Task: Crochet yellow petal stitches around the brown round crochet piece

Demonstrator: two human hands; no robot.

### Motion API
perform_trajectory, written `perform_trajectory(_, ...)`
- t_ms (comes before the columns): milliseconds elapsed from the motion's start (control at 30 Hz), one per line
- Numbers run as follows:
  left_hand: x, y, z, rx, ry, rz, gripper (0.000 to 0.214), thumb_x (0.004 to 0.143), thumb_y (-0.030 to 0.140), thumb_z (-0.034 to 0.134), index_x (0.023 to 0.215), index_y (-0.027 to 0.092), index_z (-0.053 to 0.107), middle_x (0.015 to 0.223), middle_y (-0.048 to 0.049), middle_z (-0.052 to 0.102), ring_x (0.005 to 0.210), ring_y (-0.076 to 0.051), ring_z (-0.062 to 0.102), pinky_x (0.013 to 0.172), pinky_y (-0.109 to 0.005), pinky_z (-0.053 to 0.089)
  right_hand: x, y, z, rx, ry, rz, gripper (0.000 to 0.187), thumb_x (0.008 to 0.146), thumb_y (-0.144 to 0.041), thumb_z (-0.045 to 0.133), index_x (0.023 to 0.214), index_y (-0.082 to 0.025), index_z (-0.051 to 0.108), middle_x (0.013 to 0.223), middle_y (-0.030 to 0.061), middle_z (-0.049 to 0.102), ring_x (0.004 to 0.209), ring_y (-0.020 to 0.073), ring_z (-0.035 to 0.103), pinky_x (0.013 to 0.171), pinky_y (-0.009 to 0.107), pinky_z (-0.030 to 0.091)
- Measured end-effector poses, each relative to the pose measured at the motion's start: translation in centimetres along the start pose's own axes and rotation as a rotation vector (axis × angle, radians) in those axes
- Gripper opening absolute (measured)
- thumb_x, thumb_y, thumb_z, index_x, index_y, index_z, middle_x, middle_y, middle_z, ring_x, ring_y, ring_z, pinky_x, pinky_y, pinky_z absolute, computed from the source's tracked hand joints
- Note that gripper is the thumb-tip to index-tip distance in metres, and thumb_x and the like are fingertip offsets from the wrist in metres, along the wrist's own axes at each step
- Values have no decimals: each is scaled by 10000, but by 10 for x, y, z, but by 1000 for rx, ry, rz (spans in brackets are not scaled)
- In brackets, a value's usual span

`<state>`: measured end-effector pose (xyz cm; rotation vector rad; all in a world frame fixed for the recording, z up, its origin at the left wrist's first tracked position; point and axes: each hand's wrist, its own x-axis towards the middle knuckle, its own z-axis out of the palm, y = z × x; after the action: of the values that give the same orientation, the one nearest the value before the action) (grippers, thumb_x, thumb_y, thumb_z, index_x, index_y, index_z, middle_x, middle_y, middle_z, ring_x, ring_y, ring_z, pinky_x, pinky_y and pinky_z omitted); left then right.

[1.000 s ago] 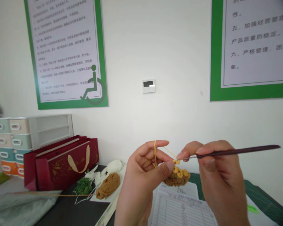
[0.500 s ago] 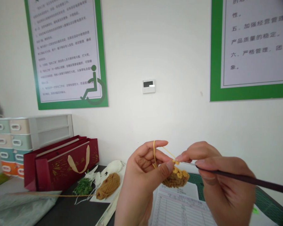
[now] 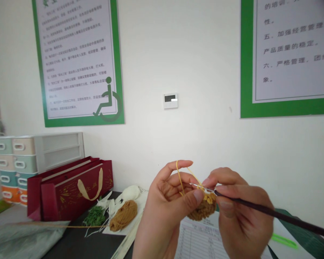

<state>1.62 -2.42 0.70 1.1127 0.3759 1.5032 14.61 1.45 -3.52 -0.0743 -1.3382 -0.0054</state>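
Crochet hook (image 3: 272,215) tilted and advanced.
The handle, level a second ago, now slopes down to the right, and the tip has passed the yellow yarn (image 3: 179,176); probably a stitch mid-pull. The left hand (image 3: 166,207) pinches the crochet piece (image 3: 202,211) above the printed sheet (image 3: 201,241), forefinger raised. The right hand (image 3: 243,221) is closed on the hook. The hook head is too small to read, and the handle end is cut off.

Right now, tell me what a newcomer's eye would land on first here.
Front and centre, the left hand pinches a small brown and yellow crochet piece, with yellow yarn looped over its forefinger. The right hand holds a dark crochet hook with its tip at the piece's top edge. Off to the left, a red gift bag stands on the table, with a green-framed poster on the wall above it.
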Motion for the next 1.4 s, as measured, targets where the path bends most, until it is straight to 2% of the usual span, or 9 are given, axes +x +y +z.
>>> perform_trajectory(100,-2,-1,4,8,31,13,464,670,89,907,1087,193,733,757,6,719,703,-105,640,698,-210,513,-3,4,3,21,-7,15,269,873,-57,641,1034,-271,671,959,30,689,869,213,656,744,425,545)
perform_trajectory(267,-4,-7,11,130,117,157,456,737,75,841,1148,211,699,757,17,700,687,-108,622,640,-195,509,-5,3,2,-297,-82,-244,523,766,87,653,1141,-278,661,980,11,651,823,164,605,683,348,527)
perform_trajectory(333,-4,-8,12,194,110,213,487,772,84,815,1211,235,667,763,19,699,698,-116,627,650,-199,522,-5,-1,4,-328,-62,-229,500,767,82,655,1144,-247,659,922,21,661,784,164,595,638,327,513)
perform_trajectory(467,-4,-7,10,237,92,188,574,809,131,798,1325,278,595,776,29,678,670,-130,609,642,-253,552,-5,-10,7,-187,82,-32,283,877,-29,607,1085,-211,666,845,36,674,758,180,626,627,332,528)
perform_trajectory(600,-2,-5,8,257,93,220,525,790,103,805,1267,236,630,754,27,681,643,-107,581,600,-213,510,1,-16,6,-46,234,270,94,995,-187,569,970,-216,655,795,18,660,661,128,592,579,264,486)
perform_trajectory(900,4,-9,4,148,20,197,412,773,72,812,1144,213,698,747,24,695,656,-84,620,613,-178,482,12,-11,16,615,270,1038,309,854,-428,762,699,-199,624,637,-32,504,598,100,447,578,217,458)
perform_trajectory(1067,5,-10,4,68,-49,153,512,712,80,875,1172,210,690,827,1,742,732,-142,729,732,-246,564,8,-10,17,651,303,1100,283,819,-442,799,747,-204,663,686,-35,532,628,92,481,593,193,471)
perform_trajectory(1167,5,-9,6,53,-23,160,424,776,100,838,1159,205,691,799,11,739,719,-119,725,727,-210,543,5,-11,16,631,273,1096,313,834,-468,778,740,-201,646,684,-31,538,643,99,491,611,203,489)
perform_trajectory(1400,4,-12,6,71,76,183,396,746,76,840,1102,200,717,739,41,682,658,-92,669,652,-189,527,4,-13,21,592,236,944,330,902,-437,714,727,-209,552,704,-23,555,641,97,488,608,197,493)
